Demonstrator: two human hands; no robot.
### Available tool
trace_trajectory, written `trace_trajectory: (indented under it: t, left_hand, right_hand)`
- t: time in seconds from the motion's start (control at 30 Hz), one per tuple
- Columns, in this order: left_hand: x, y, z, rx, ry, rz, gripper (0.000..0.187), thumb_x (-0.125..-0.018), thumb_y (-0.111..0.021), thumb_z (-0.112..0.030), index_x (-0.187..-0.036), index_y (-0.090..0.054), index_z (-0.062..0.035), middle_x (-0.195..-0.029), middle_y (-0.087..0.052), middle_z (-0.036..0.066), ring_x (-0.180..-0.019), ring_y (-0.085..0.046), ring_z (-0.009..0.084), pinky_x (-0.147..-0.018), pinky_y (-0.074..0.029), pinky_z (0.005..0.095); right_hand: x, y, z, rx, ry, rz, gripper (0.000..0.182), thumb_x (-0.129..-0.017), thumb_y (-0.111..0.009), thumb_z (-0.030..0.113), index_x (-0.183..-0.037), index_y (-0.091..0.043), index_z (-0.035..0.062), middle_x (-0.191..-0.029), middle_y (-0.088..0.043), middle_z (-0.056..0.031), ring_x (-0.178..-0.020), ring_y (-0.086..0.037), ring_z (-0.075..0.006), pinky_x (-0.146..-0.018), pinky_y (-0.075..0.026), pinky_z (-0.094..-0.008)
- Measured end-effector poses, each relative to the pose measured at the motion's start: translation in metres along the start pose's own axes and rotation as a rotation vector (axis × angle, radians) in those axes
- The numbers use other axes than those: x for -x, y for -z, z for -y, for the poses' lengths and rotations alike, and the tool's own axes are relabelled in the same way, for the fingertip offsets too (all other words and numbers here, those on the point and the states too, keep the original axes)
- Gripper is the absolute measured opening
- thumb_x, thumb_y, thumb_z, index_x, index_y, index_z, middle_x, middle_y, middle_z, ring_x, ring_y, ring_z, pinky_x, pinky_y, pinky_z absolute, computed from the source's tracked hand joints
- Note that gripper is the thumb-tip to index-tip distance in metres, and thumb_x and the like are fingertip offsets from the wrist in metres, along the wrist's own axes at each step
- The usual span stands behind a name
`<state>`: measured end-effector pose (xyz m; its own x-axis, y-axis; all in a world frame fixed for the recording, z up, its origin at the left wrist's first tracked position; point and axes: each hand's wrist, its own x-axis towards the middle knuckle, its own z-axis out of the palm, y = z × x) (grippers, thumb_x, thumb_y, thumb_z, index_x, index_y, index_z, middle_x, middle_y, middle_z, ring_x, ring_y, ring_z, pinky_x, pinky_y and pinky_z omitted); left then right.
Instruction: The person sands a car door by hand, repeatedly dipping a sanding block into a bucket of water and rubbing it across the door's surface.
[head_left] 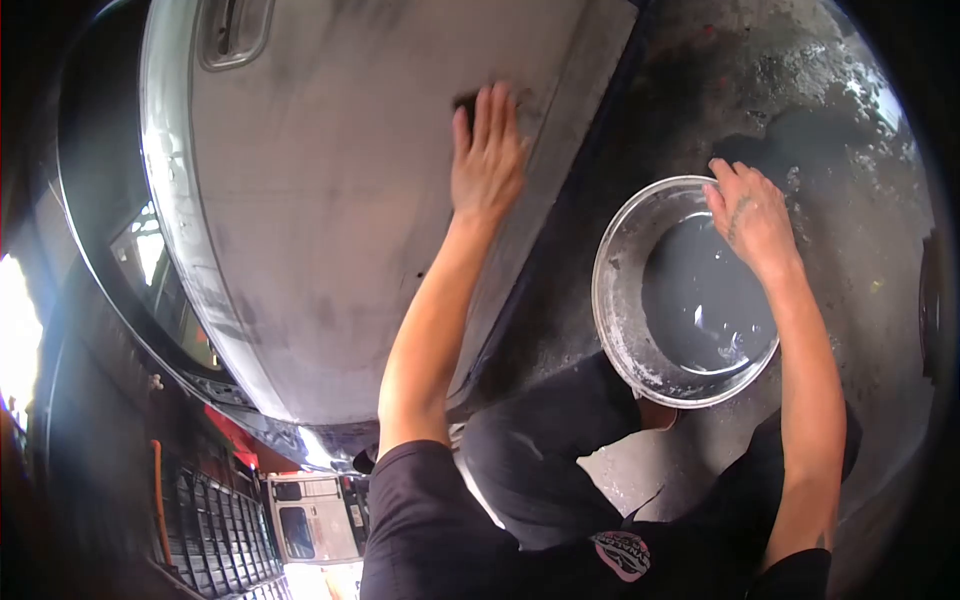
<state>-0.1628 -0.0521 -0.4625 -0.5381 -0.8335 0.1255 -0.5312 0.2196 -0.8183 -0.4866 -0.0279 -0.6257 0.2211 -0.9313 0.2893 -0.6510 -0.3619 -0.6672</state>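
Observation:
A dull grey car door panel [330, 200] fills the left and middle of the view. My left hand [488, 155] presses flat on it, fingers pointing away from me, over a small dark piece [466, 104] that shows beside the fingers. To the right stands a round bucket [622, 300] holding grey, cloudy water [700, 290]. My right hand [750, 205] is at the bucket's far right rim, its fingers bent over the edge. Whether anything is under those fingers is hidden.
The door handle recess [235, 30] is at the top left. Wet dark floor [830, 200] with whitish residue surrounds the bucket. My bent knee [540, 430] is between the car and the bucket. A white vehicle [315, 515] shows at the bottom left.

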Motion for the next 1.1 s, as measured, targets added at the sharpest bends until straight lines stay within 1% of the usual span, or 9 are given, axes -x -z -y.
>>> trace_trajectory:
  t: [0.17,0.27,0.37,0.43,0.53,0.67,0.9,1.0,1.1]
  left_hand:
    - [0.242,0.007,-0.002,-0.041,0.106,0.403,0.07,-0.101,-0.059,-0.035,-0.157,-0.042,0.0029,-0.172,-0.029,0.015,-0.161,-0.022,0.033,-0.126,-0.019,0.0584]
    - [0.187,-0.006,-0.008,-0.012,0.1,0.368,0.07,-0.103,-0.057,-0.035,-0.158,-0.04,0.0042,-0.174,-0.024,0.016,-0.163,-0.016,0.0336,-0.127,-0.016,0.0585]
    - [0.044,-0.025,-0.029,0.057,0.056,0.094,0.068,-0.104,-0.056,-0.034,-0.158,-0.039,0.004,-0.173,-0.026,0.017,-0.161,-0.021,0.0326,-0.127,-0.018,0.0576]
    - [-0.009,-0.032,-0.039,0.131,0.065,0.041,0.066,-0.106,-0.052,-0.034,-0.159,-0.039,0.003,-0.172,-0.028,0.016,-0.16,-0.025,0.0321,-0.127,-0.019,0.0567]
    - [0.071,-0.008,-0.023,0.081,0.055,0.18,0.065,-0.106,-0.05,-0.034,-0.159,-0.039,0.0023,-0.172,-0.029,0.016,-0.16,-0.026,0.0324,-0.127,-0.02,0.0566]
    - [0.275,-0.003,-0.013,-0.144,0.086,0.421,0.064,-0.103,-0.054,-0.031,-0.159,-0.042,-0.0009,-0.172,-0.032,0.011,-0.16,-0.025,0.0287,-0.127,-0.02,0.0537]
    - [-0.008,-0.032,-0.035,0.079,-0.001,-0.002,0.058,-0.102,-0.054,-0.025,-0.152,-0.048,0.0029,-0.168,-0.036,0.015,-0.156,-0.033,0.0304,-0.124,-0.026,0.0564]
    - [0.064,-0.008,-0.021,-0.014,-0.054,0.178,0.058,-0.101,-0.055,-0.025,-0.152,-0.048,0.0023,-0.169,-0.035,0.014,-0.158,-0.031,0.0294,-0.125,-0.026,0.0556]
    - [0.22,0.0,-0.011,-0.032,-0.075,0.414,0.058,-0.102,-0.054,-0.025,-0.154,-0.048,0.0009,-0.171,-0.032,0.014,-0.16,-0.027,0.0275,-0.126,-0.024,0.0542]
  right_hand:
    - [-0.001,0.0,-0.002,0.009,-0.027,0.061,0.024,-0.099,-0.064,0.021,-0.11,-0.065,-0.0006,-0.095,-0.069,-0.0205,-0.095,-0.069,-0.0389,-0.084,-0.057,-0.0499]
    - [0.0,-0.006,0.0,0.023,0.01,0.106,0.022,-0.099,-0.063,0.019,-0.111,-0.065,0.0005,-0.097,-0.068,-0.0207,-0.094,-0.067,-0.0397,-0.084,-0.056,-0.0514]
    - [0.002,-0.008,-0.003,0.006,0.019,0.094,0.024,-0.099,-0.063,0.02,-0.113,-0.065,0.0008,-0.098,-0.068,-0.0212,-0.095,-0.068,-0.0407,-0.083,-0.056,-0.0524]
    - [0.002,-0.007,-0.002,-0.006,0.025,-0.075,0.021,-0.099,-0.063,0.02,-0.108,-0.064,0.001,-0.092,-0.069,-0.0194,-0.094,-0.069,-0.0389,-0.08,-0.057,-0.052]
    - [-0.002,-0.001,0.004,-0.007,-0.032,0.015,0.022,-0.1,-0.063,0.02,-0.108,-0.064,0.0003,-0.093,-0.068,-0.0203,-0.093,-0.069,-0.0394,-0.081,-0.056,-0.0527]
    - [-0.003,-0.002,0.002,0.05,0.017,0.097,0.022,-0.1,-0.063,0.021,-0.108,-0.064,-0.0001,-0.096,-0.069,-0.0195,-0.095,-0.069,-0.0381,-0.083,-0.057,-0.0517]
    - [-0.003,-0.001,0.004,0.018,0.003,0.042,0.022,-0.099,-0.063,0.02,-0.109,-0.065,0.0006,-0.095,-0.068,-0.0202,-0.095,-0.067,-0.0399,-0.082,-0.055,-0.0528]
    - [-0.004,-0.011,-0.003,-0.056,-0.038,-0.07,0.021,-0.099,-0.063,0.021,-0.107,-0.065,0.0016,-0.091,-0.067,-0.0192,-0.092,-0.068,-0.0414,-0.079,-0.055,-0.0534]
    - [0.002,-0.014,-0.006,-0.01,0.036,0.014,0.021,-0.098,-0.064,0.021,-0.106,-0.065,0.0012,-0.092,-0.069,-0.0192,-0.093,-0.069,-0.0397,-0.079,-0.056,-0.052]
